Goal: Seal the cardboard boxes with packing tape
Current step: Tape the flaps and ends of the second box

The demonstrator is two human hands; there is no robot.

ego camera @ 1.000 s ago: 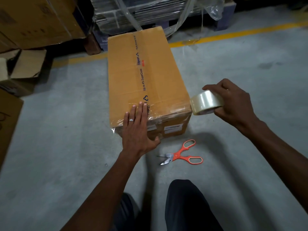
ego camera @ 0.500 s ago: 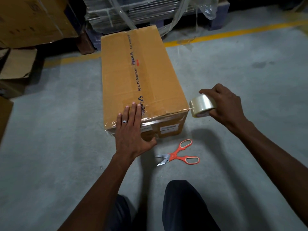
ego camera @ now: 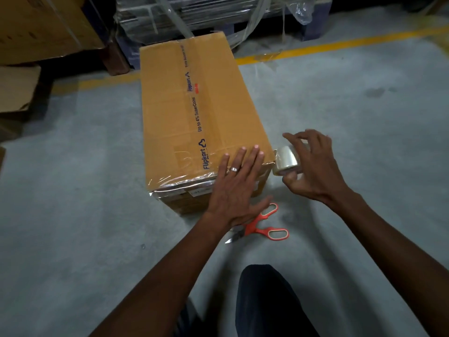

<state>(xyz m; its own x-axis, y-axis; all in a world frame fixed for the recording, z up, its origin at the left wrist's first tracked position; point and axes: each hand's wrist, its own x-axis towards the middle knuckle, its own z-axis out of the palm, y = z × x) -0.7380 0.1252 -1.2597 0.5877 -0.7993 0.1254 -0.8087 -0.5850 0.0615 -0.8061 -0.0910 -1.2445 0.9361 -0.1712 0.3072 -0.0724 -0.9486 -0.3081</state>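
While the left hand (ego camera: 239, 188) is pressing flat on the near end of the long brown cardboard box (ego camera: 199, 122), the right hand (ego camera: 313, 166) is gripping the clear packing-tape roll (ego camera: 285, 161) at its near right corner; cutting looks left.

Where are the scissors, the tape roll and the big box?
scissors (ego camera: 261, 227): head view, on the orange handles near the pivot.
tape roll (ego camera: 285, 161): head view, on its clear outer band.
cardboard box (ego camera: 184, 105): head view, on its top face.

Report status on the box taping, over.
Left hand flat on the cardboard box, near end. Right hand grips the tape roll at the box's near right corner. Scissors on the floor, clear of the work.
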